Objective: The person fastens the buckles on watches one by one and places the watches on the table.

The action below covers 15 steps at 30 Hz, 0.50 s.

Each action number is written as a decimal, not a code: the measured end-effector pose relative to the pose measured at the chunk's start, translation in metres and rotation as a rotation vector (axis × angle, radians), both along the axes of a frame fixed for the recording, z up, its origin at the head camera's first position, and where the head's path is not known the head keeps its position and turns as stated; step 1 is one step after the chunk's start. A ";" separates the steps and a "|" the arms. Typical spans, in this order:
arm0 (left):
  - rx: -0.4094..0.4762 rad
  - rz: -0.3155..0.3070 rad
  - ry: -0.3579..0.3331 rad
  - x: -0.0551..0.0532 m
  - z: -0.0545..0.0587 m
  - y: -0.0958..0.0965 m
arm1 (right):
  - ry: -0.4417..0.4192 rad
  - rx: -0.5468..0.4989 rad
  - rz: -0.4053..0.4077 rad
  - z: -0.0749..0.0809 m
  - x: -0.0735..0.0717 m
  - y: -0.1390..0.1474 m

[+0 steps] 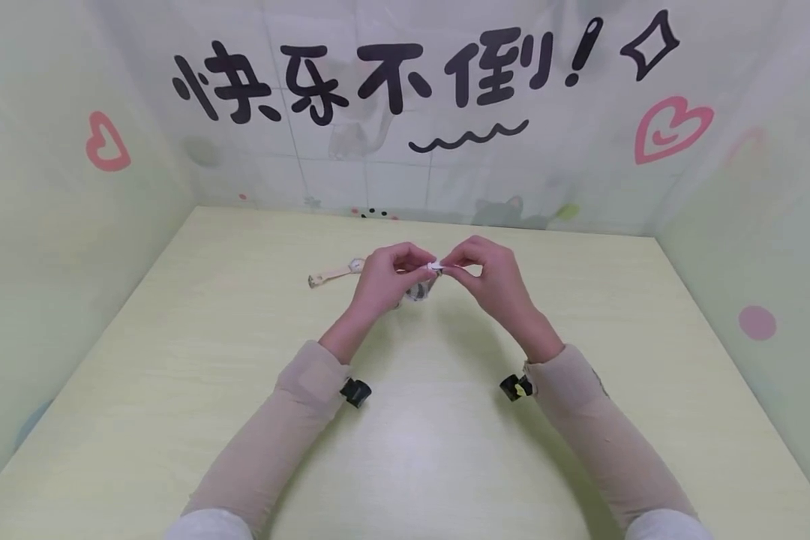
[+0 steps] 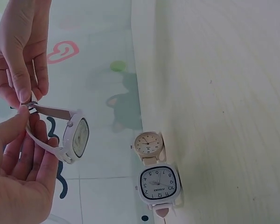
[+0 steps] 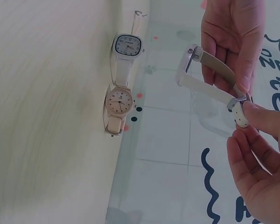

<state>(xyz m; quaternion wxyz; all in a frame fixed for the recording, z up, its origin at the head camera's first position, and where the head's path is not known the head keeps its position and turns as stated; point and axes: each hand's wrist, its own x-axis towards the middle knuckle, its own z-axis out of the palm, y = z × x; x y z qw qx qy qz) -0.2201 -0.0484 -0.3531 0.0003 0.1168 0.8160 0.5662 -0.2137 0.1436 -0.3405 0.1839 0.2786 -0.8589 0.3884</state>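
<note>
Both hands hold a white wristwatch (image 2: 80, 137) above the table, its strap bent into a loop. My left hand (image 1: 383, 276) pinches the strap near the metal buckle (image 2: 31, 107) between thumb and fingers. From the other side, my right hand (image 1: 493, 276) pinches the strap end at the same buckle. In the right wrist view a perforated strap end (image 3: 241, 115) sticks out past the buckle, beside the right thumb. The watch case hangs below the fingers, its dial seen at a slant in the left wrist view. Fingers hide part of the buckle.
Two more watches lie by the table's back edge: a white one with a squarish dial (image 2: 159, 183) and a beige one with a round dial (image 2: 148, 143). A printed curtain (image 1: 351, 172) hangs behind the table (image 1: 412, 450) and along both sides.
</note>
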 end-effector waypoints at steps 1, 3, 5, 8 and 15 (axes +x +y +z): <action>-0.008 -0.004 -0.002 0.000 -0.001 0.000 | 0.007 0.008 0.001 0.000 0.001 0.000; -0.022 -0.013 -0.002 0.001 -0.002 0.001 | 0.020 0.018 0.003 -0.001 0.002 0.001; -0.032 -0.023 0.000 0.001 -0.002 0.001 | 0.035 0.027 0.006 -0.002 0.002 0.001; -0.040 -0.033 0.012 0.001 -0.003 0.001 | 0.048 0.025 0.010 -0.003 0.001 0.002; -0.042 -0.043 0.013 0.002 -0.004 0.001 | 0.027 -0.020 0.057 -0.006 0.001 0.001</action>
